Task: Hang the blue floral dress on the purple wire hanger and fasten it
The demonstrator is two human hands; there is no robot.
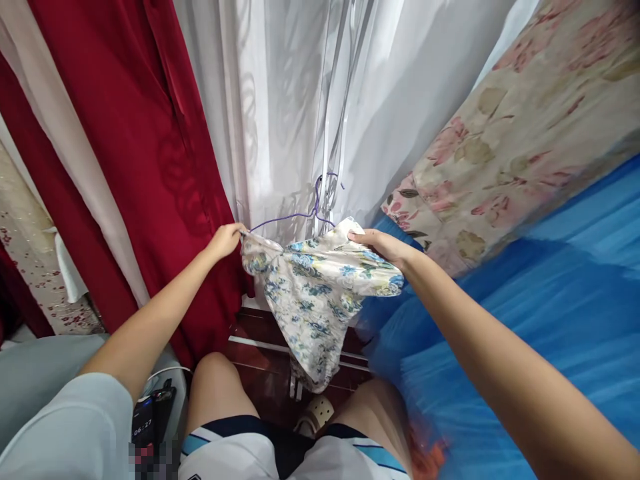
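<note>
A white blouse-like garment with blue and yellow flowers (315,287) hangs spread out in front of me on a purple hanger (285,219). My left hand (226,241) is closed in a pinch at the garment's left shoulder, by the hanger's end. At the other shoulder, my right hand (383,245) grips the cloth, its thumb on top and the other fingers hidden under the fabric. The hanger's hook shows above the neckline, in front of white cloth. Below, the garment narrows and hangs between my knees.
Red drapes (165,133) hang on the left and a white curtain (285,120) behind. To the right are a floral cloth (480,160) and blue tulle (500,320). A phone (143,427) lies on a grey seat at lower left. A beige clog (316,415) is on the floor.
</note>
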